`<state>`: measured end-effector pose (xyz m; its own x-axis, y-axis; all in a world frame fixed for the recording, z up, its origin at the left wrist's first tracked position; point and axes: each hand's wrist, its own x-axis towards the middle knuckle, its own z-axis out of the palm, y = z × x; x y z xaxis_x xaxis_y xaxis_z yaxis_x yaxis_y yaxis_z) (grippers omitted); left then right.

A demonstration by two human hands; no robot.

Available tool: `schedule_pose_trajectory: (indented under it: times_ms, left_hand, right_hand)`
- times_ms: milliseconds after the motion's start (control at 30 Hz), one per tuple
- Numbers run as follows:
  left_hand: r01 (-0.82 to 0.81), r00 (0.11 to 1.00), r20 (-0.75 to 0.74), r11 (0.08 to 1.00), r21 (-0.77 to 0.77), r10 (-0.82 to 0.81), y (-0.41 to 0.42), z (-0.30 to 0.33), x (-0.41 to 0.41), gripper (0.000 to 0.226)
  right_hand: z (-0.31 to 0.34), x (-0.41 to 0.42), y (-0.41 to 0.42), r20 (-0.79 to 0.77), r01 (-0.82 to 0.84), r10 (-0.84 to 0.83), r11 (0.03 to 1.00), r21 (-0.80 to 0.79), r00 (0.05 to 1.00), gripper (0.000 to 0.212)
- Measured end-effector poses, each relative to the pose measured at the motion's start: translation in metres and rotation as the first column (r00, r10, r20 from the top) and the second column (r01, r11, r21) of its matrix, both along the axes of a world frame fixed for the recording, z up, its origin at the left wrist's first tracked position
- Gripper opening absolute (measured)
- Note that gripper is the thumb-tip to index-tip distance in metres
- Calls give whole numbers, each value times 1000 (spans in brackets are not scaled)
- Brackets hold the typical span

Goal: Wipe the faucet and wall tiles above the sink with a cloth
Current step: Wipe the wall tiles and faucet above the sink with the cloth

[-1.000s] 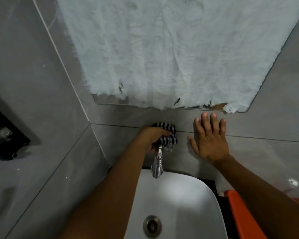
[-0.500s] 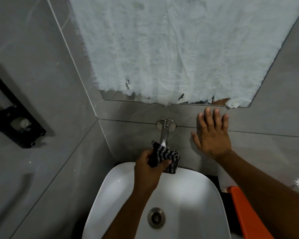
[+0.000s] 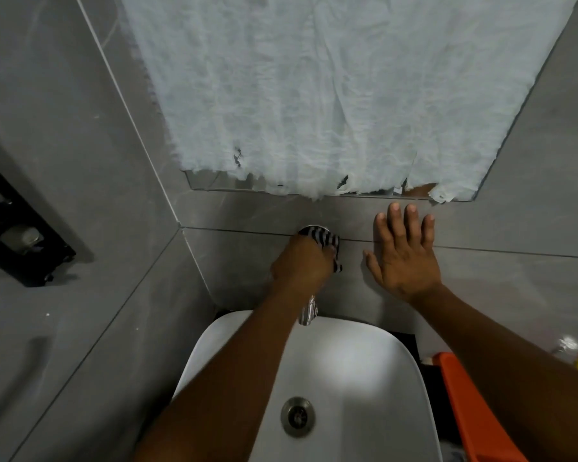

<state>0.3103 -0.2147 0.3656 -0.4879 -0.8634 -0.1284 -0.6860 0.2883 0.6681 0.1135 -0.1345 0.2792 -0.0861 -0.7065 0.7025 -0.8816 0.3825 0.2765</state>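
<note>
Gripping a black-and-white striped cloth at centre frame, left hand bunched around it, fingers curled shut on the fabric and pressed against the wall end of the chrome faucet; cloth bunched over the faucet's round wall flange, right on the grout line between two grey wall tiles; only the spout tip showing below the wrist, hanging over the back rim of the white sink; metal drain at lower centre of the basin. Resting flat on the tile just right of the cloth, right hand open, fingers spread and pointing up, holding nothing, apart from the cloth. Filling the upper half of the frame, a mirror mostly covered by torn white paper, ragged along its lower edge. Mounted at far left, a black wall fixture; at lower right, an orange container beside the sink.
</note>
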Motion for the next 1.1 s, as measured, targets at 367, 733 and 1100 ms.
schedule_pose_trajectory:
  times_ms: [367, 733, 1100]
  left_hand:
    - [155, 893, -449, 923, 354, 22, 12, -36, 45, 38]
    - [-2, 817, -556, 965, 264, 154, 61, -104, 75, 59]
    - [132, 884, -468, 963, 237, -6, 55, -123, 103, 34]
  right_hand:
    - [-2, 1, 1, 0, 12, -12, 1000, -1, 1000, 85]
    - [-5, -2, 4, -8, 10, -10, 1000, 18, 1000, 86]
    - [-4, 0, 7, 30, -6, 5, 1000, 21, 1000, 86]
